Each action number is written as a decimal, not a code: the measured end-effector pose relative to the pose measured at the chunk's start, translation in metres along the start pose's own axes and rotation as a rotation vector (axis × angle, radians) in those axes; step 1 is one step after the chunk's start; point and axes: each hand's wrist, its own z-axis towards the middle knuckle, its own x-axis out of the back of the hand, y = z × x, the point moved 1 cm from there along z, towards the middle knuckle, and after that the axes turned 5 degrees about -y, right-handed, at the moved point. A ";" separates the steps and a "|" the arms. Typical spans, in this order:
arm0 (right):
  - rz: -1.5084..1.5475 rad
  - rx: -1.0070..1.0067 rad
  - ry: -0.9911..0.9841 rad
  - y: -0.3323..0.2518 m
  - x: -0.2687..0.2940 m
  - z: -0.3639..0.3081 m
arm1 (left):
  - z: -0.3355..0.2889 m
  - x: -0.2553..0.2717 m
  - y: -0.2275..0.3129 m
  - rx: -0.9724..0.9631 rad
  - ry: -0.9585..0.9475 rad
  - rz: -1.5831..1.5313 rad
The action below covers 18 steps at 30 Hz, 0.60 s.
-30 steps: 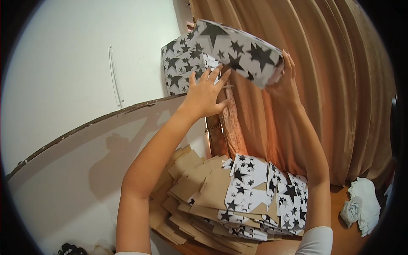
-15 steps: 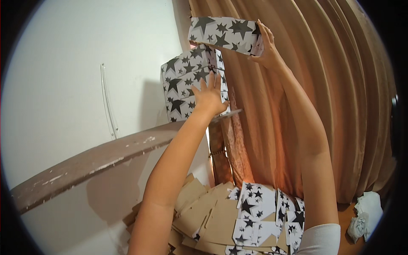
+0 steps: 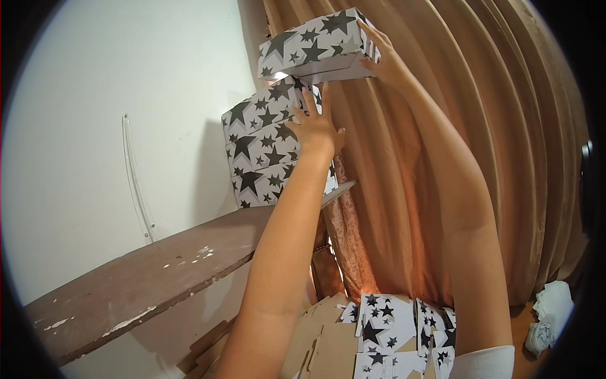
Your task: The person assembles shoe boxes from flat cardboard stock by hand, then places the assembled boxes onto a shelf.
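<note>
A white box with black and grey stars [image 3: 309, 45] is raised above the shelf, tilted, its underside partly showing. My right hand [image 3: 386, 62] grips this box by its right end, with fingers on the top edge and thumb below. Under it stands a stack of three like boxes [image 3: 255, 145] at the end of a brown shelf [image 3: 183, 265]. My left hand [image 3: 315, 131] is spread open in front of the stack's right side; whether its fingertips touch the boxes I cannot tell. The held box's left end is close over the stack's top; contact there is unclear.
Brown curtains [image 3: 435, 164] hang to the right of the stack. Below lie many flat cardboard pieces, brown [image 3: 328, 354] and star-printed [image 3: 385, 322]. A white crumpled bag [image 3: 552, 306] is at lower right. A thin clear strip [image 3: 134, 180] runs down the white wall.
My right hand has brought the box left and slightly up, tipping it so its underside shows. My left hand stays spread by the stack. The view has tilted, so the shelf appears lower.
</note>
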 end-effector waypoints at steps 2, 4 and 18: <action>-0.136 -0.089 0.042 0.002 -0.010 -0.007 | 0.010 0.008 0.000 0.008 0.061 -0.066; -0.273 -0.171 0.087 0.003 -0.018 -0.008 | 0.025 0.017 -0.001 -0.034 0.283 -0.161; -0.321 -0.472 0.097 -0.007 -0.069 0.014 | 0.028 -0.007 0.006 0.126 0.073 0.148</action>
